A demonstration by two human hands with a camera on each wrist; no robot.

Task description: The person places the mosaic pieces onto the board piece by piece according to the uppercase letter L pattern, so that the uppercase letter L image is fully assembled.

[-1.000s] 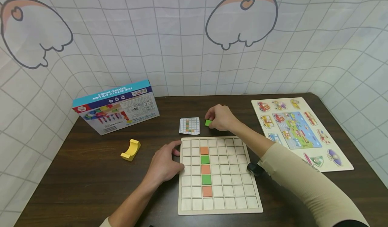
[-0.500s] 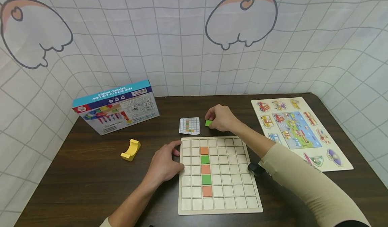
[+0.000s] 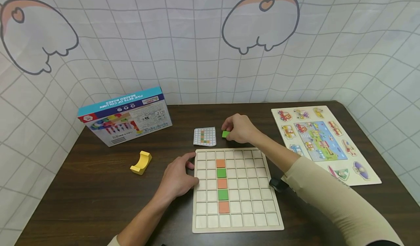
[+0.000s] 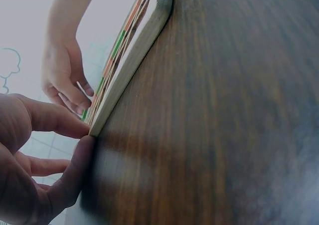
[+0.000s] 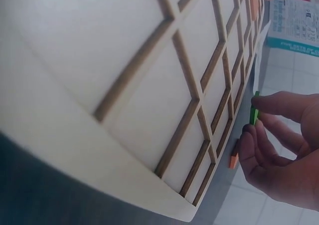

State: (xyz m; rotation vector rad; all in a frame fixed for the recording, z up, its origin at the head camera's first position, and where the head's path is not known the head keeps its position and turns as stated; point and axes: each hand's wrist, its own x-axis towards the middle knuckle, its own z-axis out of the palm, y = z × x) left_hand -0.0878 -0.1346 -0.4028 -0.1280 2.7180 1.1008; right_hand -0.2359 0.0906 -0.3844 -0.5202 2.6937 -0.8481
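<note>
Grid board (image 3: 245,194) lies on the table (image 3: 85,191) with five alternating orange and green tiles (image 3: 222,183) seated in one column, a further green tile (image 3: 225,134), not yet seated, pinched by the right hand (image 3: 240,128) beyond its far edge, while the left hand (image 3: 178,177), thumb and forefinger spread, touches its left side.

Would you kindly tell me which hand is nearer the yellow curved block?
Left. The left hand touches the grid board's left edge, to the yellow curved block's right; the right hand pinches a green tile beyond the board, farther off.
</note>
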